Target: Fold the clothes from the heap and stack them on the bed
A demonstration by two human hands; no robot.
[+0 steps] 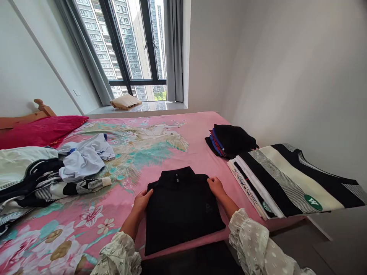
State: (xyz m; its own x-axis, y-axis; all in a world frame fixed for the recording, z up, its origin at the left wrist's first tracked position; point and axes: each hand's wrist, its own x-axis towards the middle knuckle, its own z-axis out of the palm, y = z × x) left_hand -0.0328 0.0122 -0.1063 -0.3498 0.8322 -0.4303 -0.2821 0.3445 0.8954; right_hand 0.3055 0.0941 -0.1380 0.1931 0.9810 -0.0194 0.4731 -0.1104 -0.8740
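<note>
A folded black polo shirt [183, 210] lies flat on the bed, its collar and small buttons toward the far side. My left hand [141, 201] pinches its left edge near the shoulder, thumb on top of the cloth. At the opposite upper corner, my right hand [216, 186] grips the fabric between thumb and fingers. The fingertips beneath the cloth are hidden on both sides. A small emblem shows faintly on the shirt's right part. Both wrists come out of ruffled, light patterned sleeves.
To the right stand a stack of folded dark clothes [235, 139] and a pile of folded shirts [283, 179] reaching past the bed edge. Loose clothes [83, 156] lie heaped at left by a red pillow [43, 128]. The pink floral bedsheet [200, 131] covers the bed.
</note>
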